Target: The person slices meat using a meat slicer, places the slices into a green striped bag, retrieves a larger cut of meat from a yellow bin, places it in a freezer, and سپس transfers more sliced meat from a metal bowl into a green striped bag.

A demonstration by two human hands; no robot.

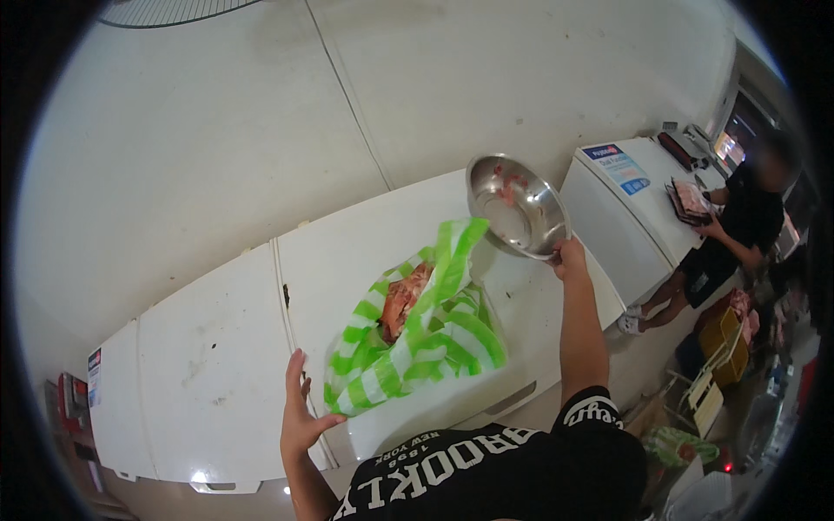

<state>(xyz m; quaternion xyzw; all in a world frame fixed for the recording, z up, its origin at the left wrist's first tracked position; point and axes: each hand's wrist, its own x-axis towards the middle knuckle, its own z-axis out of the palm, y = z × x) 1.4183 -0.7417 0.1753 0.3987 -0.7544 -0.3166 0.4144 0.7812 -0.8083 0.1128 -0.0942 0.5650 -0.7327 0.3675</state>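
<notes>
My right hand (568, 256) grips the near rim of a stainless steel bowl (515, 208). The bowl is tilted, its inside facing me, with reddish smears or scraps on its inner wall. Left of it, a green-and-white striped plastic bag (417, 352) lies on the white lid of a chest freezer (365, 234). Raw meat (404, 303) shows through the bag's opening. My left hand (305, 407) is at the bag's left side, fingers apart, the thumb beside the bag's lower edge. Whether the thumb touches the bag I cannot tell.
Another white freezer lid (208, 365) adjoins on the left. At the right, a person (736, 215) holds packed meat (692, 200) over a further freezer (642, 215). Behind runs a white wall (260, 130). A yellow crate (724, 345) and a folding chair (707, 404) stand at the lower right.
</notes>
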